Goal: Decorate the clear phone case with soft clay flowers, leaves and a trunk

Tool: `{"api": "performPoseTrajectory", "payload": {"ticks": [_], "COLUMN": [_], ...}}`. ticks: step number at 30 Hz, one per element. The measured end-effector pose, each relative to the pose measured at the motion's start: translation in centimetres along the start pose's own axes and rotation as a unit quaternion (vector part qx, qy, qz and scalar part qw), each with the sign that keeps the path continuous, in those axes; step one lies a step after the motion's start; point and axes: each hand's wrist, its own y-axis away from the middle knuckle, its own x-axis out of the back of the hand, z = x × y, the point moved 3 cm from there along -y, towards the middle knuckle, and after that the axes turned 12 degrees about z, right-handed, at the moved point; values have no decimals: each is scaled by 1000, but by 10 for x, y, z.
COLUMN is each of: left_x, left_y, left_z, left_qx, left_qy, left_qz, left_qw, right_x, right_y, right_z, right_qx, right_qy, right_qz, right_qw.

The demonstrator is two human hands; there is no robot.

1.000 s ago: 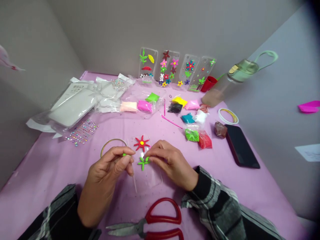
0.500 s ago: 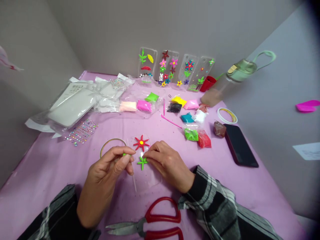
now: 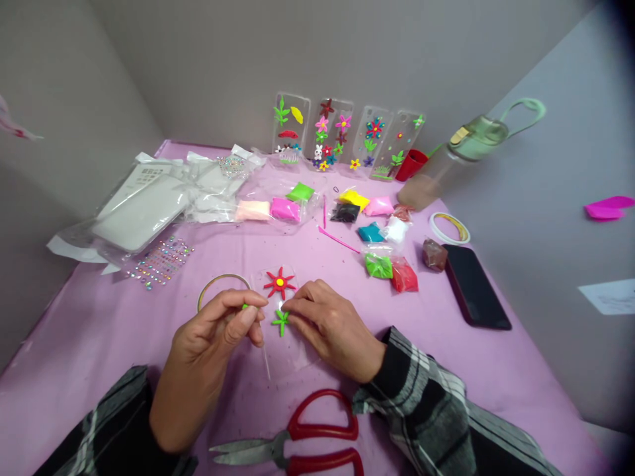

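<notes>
A clear phone case (image 3: 297, 360) lies flat between my hands. On it are a red clay flower (image 3: 280, 283) with a yellow centre and, just below, a green clay leaf sprig (image 3: 281, 322). My right hand (image 3: 332, 327) rests on the case, its fingertips pressed together and touching the sprig's right side; whether they grip it is hidden. To the left, my left hand (image 3: 218, 340) is closed in a pinch on a small piece of green clay (image 3: 246, 307). Behind that hand a roll of tape (image 3: 223, 277) lies partly covered.
Red-handled scissors (image 3: 285, 446) lie near the front. Several clay packets (image 3: 380, 266) and pink modelling tools (image 3: 340, 240) are beyond my hands. Decorated cases (image 3: 335, 135) stand against the wall. A bottle (image 3: 446, 165) and a phone (image 3: 476, 287) are at right, wrapped cases (image 3: 143, 211) at left.
The view has shifted very slightly. Both hands keep nearly the same pose, the left still pinching the green clay and the right still at the sprig.
</notes>
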Motion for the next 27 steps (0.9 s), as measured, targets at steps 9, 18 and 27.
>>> {"api": "performPoseTrajectory", "payload": {"ticks": [9, 18, 27], "left_x": [1, 2, 5], "left_y": [0, 1, -2], "left_z": [-3, 1, 7], "left_qx": [5, -3, -33], "left_qy": [0, 7, 48], "left_qz": [-10, -6, 40], "left_qw": [1000, 1000, 998], "right_x": [-4, -1, 21], "right_y": [1, 3, 0], "right_z": [1, -4, 8], "right_qx": [6, 11, -11], "right_qy": [29, 55, 50], "right_qz": [0, 9, 115], "right_qw": [1000, 998, 992]}}
